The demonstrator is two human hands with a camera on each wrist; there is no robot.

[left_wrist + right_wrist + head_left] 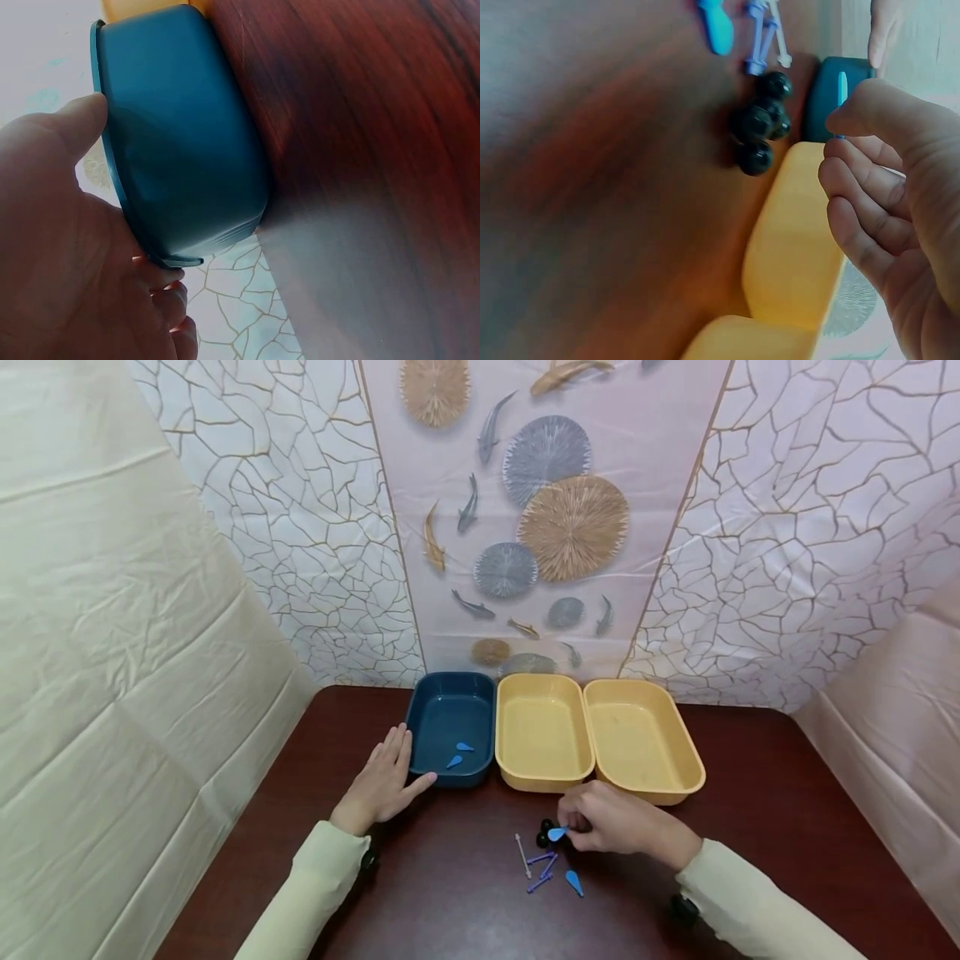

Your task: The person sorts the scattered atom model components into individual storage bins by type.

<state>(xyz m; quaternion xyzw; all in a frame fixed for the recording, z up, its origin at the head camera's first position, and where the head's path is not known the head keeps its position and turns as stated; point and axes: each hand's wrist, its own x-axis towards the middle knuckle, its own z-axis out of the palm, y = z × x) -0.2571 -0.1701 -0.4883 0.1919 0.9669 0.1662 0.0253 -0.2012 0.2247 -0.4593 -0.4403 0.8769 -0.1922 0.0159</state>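
The right hand (615, 822) pinches a flat, teardrop-shaped blue plastic piece (557, 833) just above the glossy dark wooden table (787, 793), at 6 o'clock from the middle smooth yellow tub (543, 739). Round black beads (761, 124) and thin purple sticks (542, 868) lie close by. The left hand (381, 783), fingers spread flat, rests against the rounded navy plastic tub (450, 727) at its 8 o'clock.

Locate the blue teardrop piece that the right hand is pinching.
In the head view the blue teardrop piece sits at the right hand fingertips, above the table, just in front of the middle yellow tray, beside the black beads.
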